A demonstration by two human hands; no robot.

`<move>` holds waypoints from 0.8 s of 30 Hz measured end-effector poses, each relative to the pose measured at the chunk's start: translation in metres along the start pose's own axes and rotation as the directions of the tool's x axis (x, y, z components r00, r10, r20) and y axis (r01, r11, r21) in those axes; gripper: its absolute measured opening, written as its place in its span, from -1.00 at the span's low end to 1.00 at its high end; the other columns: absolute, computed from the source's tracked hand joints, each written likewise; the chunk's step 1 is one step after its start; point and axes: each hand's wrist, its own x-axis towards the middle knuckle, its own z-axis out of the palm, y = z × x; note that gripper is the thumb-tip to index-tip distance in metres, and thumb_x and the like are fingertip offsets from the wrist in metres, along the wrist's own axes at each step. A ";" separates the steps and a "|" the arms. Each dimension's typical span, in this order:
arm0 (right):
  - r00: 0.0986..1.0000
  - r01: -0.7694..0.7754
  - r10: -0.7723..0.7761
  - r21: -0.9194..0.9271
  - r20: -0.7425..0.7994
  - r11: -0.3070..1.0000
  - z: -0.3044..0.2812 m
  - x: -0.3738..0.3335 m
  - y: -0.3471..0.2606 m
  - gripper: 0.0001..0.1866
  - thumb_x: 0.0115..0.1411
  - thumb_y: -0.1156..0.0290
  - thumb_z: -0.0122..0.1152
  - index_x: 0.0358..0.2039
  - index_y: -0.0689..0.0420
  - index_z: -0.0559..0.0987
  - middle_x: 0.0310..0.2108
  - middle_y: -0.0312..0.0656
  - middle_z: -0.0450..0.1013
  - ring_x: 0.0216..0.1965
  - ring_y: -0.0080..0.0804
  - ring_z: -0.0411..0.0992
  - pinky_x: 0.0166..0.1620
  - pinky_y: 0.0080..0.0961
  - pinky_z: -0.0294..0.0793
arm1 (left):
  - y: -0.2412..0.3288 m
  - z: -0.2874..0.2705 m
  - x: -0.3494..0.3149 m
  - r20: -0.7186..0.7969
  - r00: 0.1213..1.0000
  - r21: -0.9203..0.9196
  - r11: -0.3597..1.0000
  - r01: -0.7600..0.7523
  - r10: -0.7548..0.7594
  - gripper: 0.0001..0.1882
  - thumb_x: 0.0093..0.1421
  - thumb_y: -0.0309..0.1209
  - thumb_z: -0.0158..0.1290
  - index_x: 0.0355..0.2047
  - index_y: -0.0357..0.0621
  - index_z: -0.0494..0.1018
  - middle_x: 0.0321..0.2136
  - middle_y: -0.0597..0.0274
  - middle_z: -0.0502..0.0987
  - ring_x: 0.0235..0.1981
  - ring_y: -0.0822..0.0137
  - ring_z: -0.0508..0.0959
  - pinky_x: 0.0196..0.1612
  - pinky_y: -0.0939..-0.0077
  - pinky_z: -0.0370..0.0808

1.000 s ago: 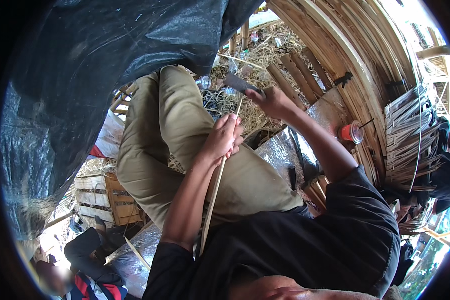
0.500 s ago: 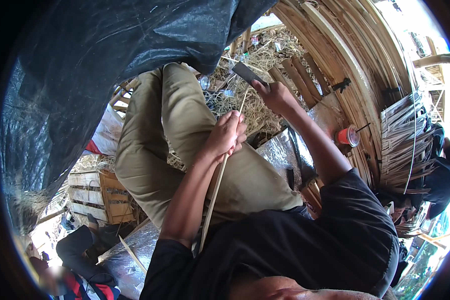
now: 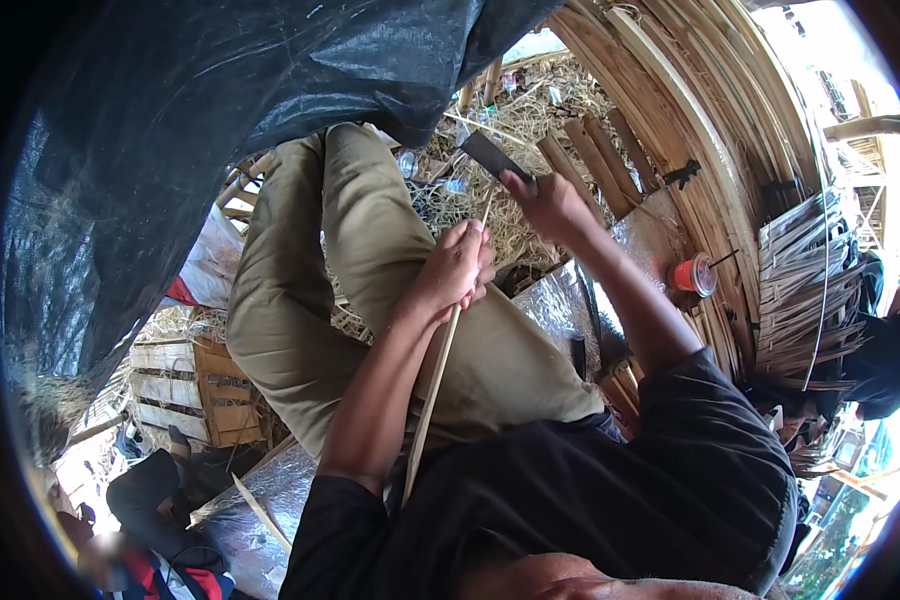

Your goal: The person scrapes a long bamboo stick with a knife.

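The person's left hand (image 3: 455, 265) is clenched around a thin pale strip (image 3: 430, 400), which slants across the olive trousers (image 3: 380, 225) from the lap and pokes out past the knuckles. The right hand (image 3: 550, 205) has its grip closed on a flat dark-bladed tool (image 3: 492, 156), thumb laid along it, the blade pointing away over the straw-strewn floor (image 3: 580, 88). The strip's far tip ends near the tool; whether the two touch, I cannot tell.

A silvery foil-like surface (image 3: 280, 480) shows on both sides of the person. Near its left edge lies a pale pointed piece (image 3: 260, 511), just beside a co-worker (image 3: 155, 495) in dark clothing. Beyond that edge, a slatted wooden crate (image 3: 165, 388) stands on the straw. A dark plastic tarp (image 3: 220, 110) fills the upper left.

On the right, long wooden strips (image 3: 760, 110) are stacked in a thick bundle, with a black tie (image 3: 682, 175) on its near side. Brown slats (image 3: 602, 162) lie beside it at the floor's right edge. A lidded cup (image 3: 690, 275) with red contents and a dark straw is next to the bundle, and a panel of dry leaves (image 3: 790, 290) hangs further right, toward bright daylight.
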 end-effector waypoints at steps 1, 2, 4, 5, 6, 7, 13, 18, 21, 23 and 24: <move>0.997 0.074 -0.074 -0.005 -0.035 0.997 0.011 -0.008 0.003 -0.28 0.29 -0.19 -0.01 -0.53 0.35 0.56 -0.64 0.21 0.43 -0.48 0.11 0.52 -0.35 -0.07 0.44 | -0.001 0.000 -0.002 0.017 1.000 -0.012 1.000 0.000 0.000 -0.75 0.46 -0.19 -0.31 -0.30 -0.03 0.22 -0.72 0.52 0.11 -0.84 0.68 0.05 -0.87 0.76 0.07; 0.987 0.147 -0.147 -0.011 -0.069 0.989 0.016 -0.013 0.005 -0.28 0.28 -0.20 0.00 -0.53 0.34 0.57 -0.64 0.20 0.43 -0.48 0.09 0.53 -0.33 -0.05 0.44 | -0.002 0.000 -0.004 0.034 0.999 -0.023 1.000 0.002 -0.001 -0.75 0.46 -0.19 -0.31 -0.29 -0.03 0.22 -0.72 0.52 0.11 -0.84 0.68 0.05 -0.87 0.76 0.07; 0.989 0.096 -0.095 -0.006 0.110 0.995 -0.001 -0.001 0.006 -0.27 0.29 -0.19 -0.02 -0.54 0.34 0.56 -0.65 0.19 0.42 -0.51 0.09 0.52 -0.37 -0.07 0.45 | -0.003 -0.001 -0.001 0.022 1.000 -0.017 1.000 0.000 0.001 -0.75 0.46 -0.19 -0.31 -0.29 -0.03 0.22 -0.72 0.52 0.11 -0.84 0.68 0.06 -0.87 0.76 0.07; 0.997 0.052 -0.051 -0.013 0.049 0.999 -0.003 0.001 0.004 -0.27 0.29 -0.20 -0.03 -0.55 0.35 0.56 -0.65 0.19 0.42 -0.51 0.09 0.52 -0.38 -0.07 0.45 | -0.004 -0.002 -0.001 0.009 1.000 -0.011 1.000 -0.005 0.005 -0.75 0.46 -0.19 -0.31 -0.29 -0.03 0.22 -0.71 0.52 0.11 -0.84 0.68 0.06 -0.87 0.76 0.07; 1.000 0.008 -0.008 -0.017 -0.013 1.000 -0.003 0.001 0.003 -0.26 0.29 -0.20 -0.03 -0.55 0.35 0.56 -0.66 0.19 0.43 -0.52 0.10 0.52 -0.38 -0.08 0.45 | -0.005 -0.002 -0.002 0.008 1.000 -0.008 1.000 -0.003 0.003 -0.75 0.46 -0.19 -0.31 -0.29 -0.03 0.22 -0.71 0.52 0.11 -0.84 0.68 0.06 -0.87 0.76 0.07; 0.999 0.031 -0.032 -0.016 -0.013 0.999 0.002 -0.002 0.002 -0.26 0.29 -0.20 -0.03 -0.56 0.35 0.55 -0.66 0.19 0.43 -0.52 0.08 0.52 -0.39 -0.09 0.45 | -0.004 -0.002 0.000 0.024 1.000 -0.026 1.000 -0.003 0.004 -0.75 0.46 -0.19 -0.31 -0.29 -0.03 0.22 -0.71 0.52 0.11 -0.84 0.68 0.06 -0.87 0.76 0.07; 0.997 0.078 -0.077 0.037 -0.027 0.996 -0.003 -0.005 0.003 -0.21 0.27 -0.28 -0.06 -0.53 0.35 0.56 -0.65 0.19 0.44 -0.49 0.18 0.51 -0.36 -0.08 0.47 | -0.006 0.000 0.001 0.015 1.000 -0.032 0.999 -0.012 0.013 -0.75 0.46 -0.19 -0.30 -0.29 -0.03 0.21 -0.71 0.51 0.11 -0.84 0.67 0.06 -0.87 0.76 0.07; 0.984 -0.036 0.032 0.018 0.172 0.999 0.000 -0.013 -0.006 -0.27 0.32 -0.19 -0.06 -0.55 0.33 0.54 -0.66 0.15 0.44 -0.56 0.04 0.52 -0.45 -0.11 0.44 | -0.004 0.001 -0.003 -0.003 1.000 -0.051 0.999 0.004 -0.004 -0.76 0.46 -0.19 -0.30 -0.30 -0.03 0.21 -0.71 0.51 0.12 -0.84 0.67 0.06 -0.87 0.75 0.07; 0.995 0.084 -0.079 0.069 -0.068 0.994 0.011 -0.010 -0.001 -0.24 0.29 -0.23 -0.04 -0.53 0.35 0.55 -0.64 0.23 0.43 -0.52 0.07 0.53 -0.40 -0.10 0.46 | -0.001 0.001 0.001 0.004 1.000 -0.044 0.999 -0.015 0.016 -0.76 0.46 -0.20 -0.30 -0.30 -0.04 0.21 -0.72 0.51 0.12 -0.84 0.67 0.06 -0.87 0.75 0.07; 0.995 0.104 -0.104 0.015 0.005 0.994 0.014 -0.014 0.000 -0.29 0.33 -0.15 -0.03 -0.54 0.36 0.56 -0.65 0.16 0.45 -0.60 0.01 0.51 -0.48 -0.16 0.44 | -0.002 0.001 -0.006 0.024 1.000 -0.070 0.998 -0.011 0.013 -0.75 0.46 -0.19 -0.30 -0.30 -0.04 0.22 -0.71 0.51 0.12 -0.84 0.67 0.07 -0.87 0.75 0.07; 0.994 0.077 -0.076 -0.008 0.073 0.997 0.007 -0.011 0.001 -0.28 0.32 -0.15 -0.02 -0.55 0.37 0.56 -0.64 0.16 0.46 -0.58 0.00 0.52 -0.48 -0.16 0.44 | -0.003 0.001 -0.006 0.025 1.000 -0.072 0.997 -0.007 0.009 -0.75 0.46 -0.19 -0.30 -0.30 -0.04 0.22 -0.71 0.51 0.12 -0.84 0.67 0.07 -0.87 0.75 0.07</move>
